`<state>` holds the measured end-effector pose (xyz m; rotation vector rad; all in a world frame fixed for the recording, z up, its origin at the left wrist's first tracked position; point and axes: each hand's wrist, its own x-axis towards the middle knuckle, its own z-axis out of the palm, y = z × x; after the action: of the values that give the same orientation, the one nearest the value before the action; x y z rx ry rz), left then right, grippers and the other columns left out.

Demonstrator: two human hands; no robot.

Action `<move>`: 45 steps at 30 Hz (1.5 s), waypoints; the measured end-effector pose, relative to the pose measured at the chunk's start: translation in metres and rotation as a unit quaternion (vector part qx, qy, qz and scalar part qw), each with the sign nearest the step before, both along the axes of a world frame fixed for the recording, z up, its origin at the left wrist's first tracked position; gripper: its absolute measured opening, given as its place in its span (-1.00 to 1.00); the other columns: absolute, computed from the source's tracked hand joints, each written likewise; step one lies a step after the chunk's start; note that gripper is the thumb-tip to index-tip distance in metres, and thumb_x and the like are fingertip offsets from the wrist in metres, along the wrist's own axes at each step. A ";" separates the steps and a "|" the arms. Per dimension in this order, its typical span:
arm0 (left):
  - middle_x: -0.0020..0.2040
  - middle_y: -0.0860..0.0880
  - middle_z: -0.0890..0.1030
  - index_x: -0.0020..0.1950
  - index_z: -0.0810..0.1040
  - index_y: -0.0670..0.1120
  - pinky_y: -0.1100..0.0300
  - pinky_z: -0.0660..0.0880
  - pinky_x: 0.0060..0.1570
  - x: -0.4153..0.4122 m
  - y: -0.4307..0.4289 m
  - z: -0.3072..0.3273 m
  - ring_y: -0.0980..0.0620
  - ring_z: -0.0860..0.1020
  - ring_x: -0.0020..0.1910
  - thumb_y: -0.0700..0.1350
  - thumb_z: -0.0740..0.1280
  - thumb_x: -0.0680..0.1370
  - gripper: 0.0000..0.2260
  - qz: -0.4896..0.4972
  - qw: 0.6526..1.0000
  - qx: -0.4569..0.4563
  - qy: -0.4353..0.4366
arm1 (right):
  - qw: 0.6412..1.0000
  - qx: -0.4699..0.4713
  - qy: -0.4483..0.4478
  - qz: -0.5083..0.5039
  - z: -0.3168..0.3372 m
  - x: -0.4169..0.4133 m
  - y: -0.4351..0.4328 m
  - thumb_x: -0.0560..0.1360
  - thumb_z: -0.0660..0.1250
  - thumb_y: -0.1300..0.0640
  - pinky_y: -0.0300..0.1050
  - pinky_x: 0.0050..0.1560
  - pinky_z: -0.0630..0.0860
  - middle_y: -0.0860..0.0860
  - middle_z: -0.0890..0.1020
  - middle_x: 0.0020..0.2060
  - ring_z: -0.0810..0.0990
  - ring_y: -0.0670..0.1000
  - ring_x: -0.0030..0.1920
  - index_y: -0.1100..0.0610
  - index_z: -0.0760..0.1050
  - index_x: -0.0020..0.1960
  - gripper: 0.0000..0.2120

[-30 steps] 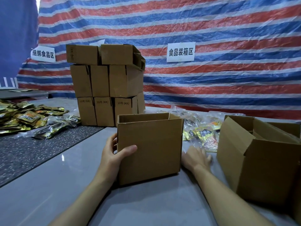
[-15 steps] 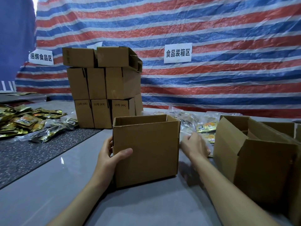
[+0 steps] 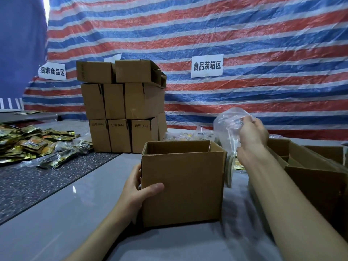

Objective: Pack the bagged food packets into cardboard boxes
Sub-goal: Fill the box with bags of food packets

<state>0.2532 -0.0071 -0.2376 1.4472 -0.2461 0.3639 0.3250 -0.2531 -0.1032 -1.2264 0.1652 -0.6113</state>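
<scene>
Cardboard box (image 3: 182, 185) stands upright with its top open, about mid-surface (image 3: 66, 219), toward the near edge. The part of the inner far wall that shows is bare; the floor is hidden.

Left grip (image 3: 137, 193) is clamped on the box's near-left corner, thumb across the front face and fingers wrapped round the left wall. Judged to be steadying it.

Right grip (image 3: 252, 136) is held above rim height, just off the box's right wall and a little behind it. Its fingers are curled tight on the bunched neck of a clear bag (image 3: 226, 129). The bag hangs from the grip with its long axis near vertical, and its lower part drops behind the box's far-right corner. A yellow packet edge shows low down there; the rest of the load is hidden by box and blur. Cannot tell whether the bag's bottom is off the surface.

Key relation: the box mouth lies left of and below the right grip. The bag is outside the box, beside the right wall.

Judgement: the bag's bottom must clear the right rim, travel left, then go down with the long axis kept upright. The right grip is nearer and has the load; the left is occupied at the opposite corner.

Risk (judgement): the hanging load catches the right rim and tips the box toward the left grip.

More bagged packets (image 3: 188, 135) lie behind the box, toward the far edge.
</scene>
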 end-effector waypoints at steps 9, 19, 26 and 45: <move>0.12 -0.09 0.72 0.31 0.51 -0.12 0.20 0.63 -0.09 -0.012 -0.011 0.004 -0.05 0.70 0.07 0.01 0.57 0.17 -0.27 -0.074 0.996 0.050 0.000 | 0.982 0.039 -0.182 -0.026 0.042 -0.041 -0.012 0.70 0.14 -0.04 -0.19 -0.12 0.57 -0.08 0.54 -0.12 0.56 -0.08 -0.13 -0.11 0.47 -0.13 -0.75; 0.14 -0.06 0.71 0.33 0.46 -0.12 0.18 0.62 -0.04 -0.024 -0.022 0.010 -0.04 0.69 0.11 -0.01 0.57 0.19 -0.26 -0.139 0.988 0.062 0.021 | 0.928 0.116 -0.351 0.034 0.062 -0.062 -0.021 0.74 0.02 0.10 -0.13 0.13 0.62 0.06 0.53 0.18 0.61 -0.03 0.17 -0.02 0.43 0.07 -0.78; 0.15 -0.06 0.71 0.34 0.44 -0.11 0.17 0.62 -0.02 -0.026 -0.027 0.011 -0.04 0.69 0.13 0.08 0.66 0.18 -0.20 -0.140 0.987 0.069 0.032 | 0.913 0.085 -0.336 0.216 0.054 -0.065 -0.005 0.74 0.00 0.07 0.19 -0.04 0.67 0.09 0.69 0.02 0.72 0.23 0.04 0.02 0.43 0.08 -0.77; 0.07 -0.09 0.73 0.28 0.50 -0.17 0.19 0.61 -0.08 -0.022 -0.027 0.006 -0.03 0.71 0.03 0.01 0.60 0.19 -0.29 -0.089 0.994 0.057 0.019 | 0.904 -0.361 -0.106 0.203 0.062 -0.082 0.000 0.73 0.09 0.11 0.22 -0.03 0.61 0.11 0.74 -0.23 0.72 0.21 -0.20 0.22 0.45 -0.01 -0.74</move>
<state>0.2311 -0.0341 -0.2317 1.5300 -0.3677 0.1788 0.2431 -0.2529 -0.0414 -1.8299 -0.5406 -0.4382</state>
